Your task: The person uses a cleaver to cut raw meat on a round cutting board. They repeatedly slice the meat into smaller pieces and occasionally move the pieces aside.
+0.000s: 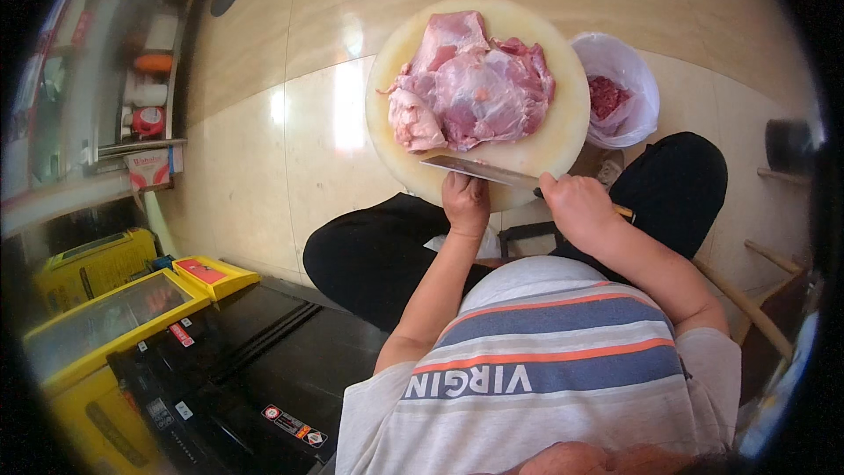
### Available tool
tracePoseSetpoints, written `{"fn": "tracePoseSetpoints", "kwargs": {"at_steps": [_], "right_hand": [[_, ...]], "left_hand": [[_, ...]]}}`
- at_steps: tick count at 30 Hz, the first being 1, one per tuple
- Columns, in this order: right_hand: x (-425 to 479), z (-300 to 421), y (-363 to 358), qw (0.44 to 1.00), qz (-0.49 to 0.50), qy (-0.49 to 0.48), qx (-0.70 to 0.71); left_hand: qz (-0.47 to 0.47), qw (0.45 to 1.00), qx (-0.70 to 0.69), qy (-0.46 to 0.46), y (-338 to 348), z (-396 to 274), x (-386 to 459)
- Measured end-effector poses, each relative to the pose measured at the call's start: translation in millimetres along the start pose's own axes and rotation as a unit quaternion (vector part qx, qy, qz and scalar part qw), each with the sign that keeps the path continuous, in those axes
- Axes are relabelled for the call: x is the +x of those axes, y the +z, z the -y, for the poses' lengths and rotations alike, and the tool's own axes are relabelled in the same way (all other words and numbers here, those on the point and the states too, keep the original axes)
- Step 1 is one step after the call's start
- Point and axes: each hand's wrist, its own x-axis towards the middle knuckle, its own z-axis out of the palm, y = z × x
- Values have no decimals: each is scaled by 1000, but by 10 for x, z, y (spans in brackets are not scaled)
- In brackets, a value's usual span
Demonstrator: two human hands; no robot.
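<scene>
A large slab of raw meat (488, 92) lies spread on a round, pale cutting board (568, 99). A paler, fatty lump (414, 120) sits at its near left corner. My right hand (580, 208) grips the handle of a wide-bladed kitchen knife (488, 171), its blade pointing left across the near part of the board. At the board's near edge, my left hand (466, 201) has its fingers curled close to the blade. The blade partly hides those fingertips, so whether they pinch anything cannot be seen.
Right of the board stands a white, bag-lined bucket (643, 95) with chopped red meat (605, 97) inside. A black chest-type appliance (277, 356) and a yellow-framed glass-topped case (119, 316) are at lower left. Shelves with bottles (148, 120) line the left. A wooden chair (745, 303) is at right.
</scene>
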Motion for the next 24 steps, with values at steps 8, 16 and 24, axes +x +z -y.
{"fn": "tracePoseSetpoints", "kwargs": {"at_steps": [8,16,24], "right_hand": [[232,51,-3,999,3,-27,19],[338,142,133,1000,-4,-18,25],[-97,-279,-102,999,-36,35,-3]], "left_hand": [[17,999,0,-32,16,-46,-7],[20,1000,-4,-20,15,0,4],[87,990,1,-115,-149,-55,10]]}}
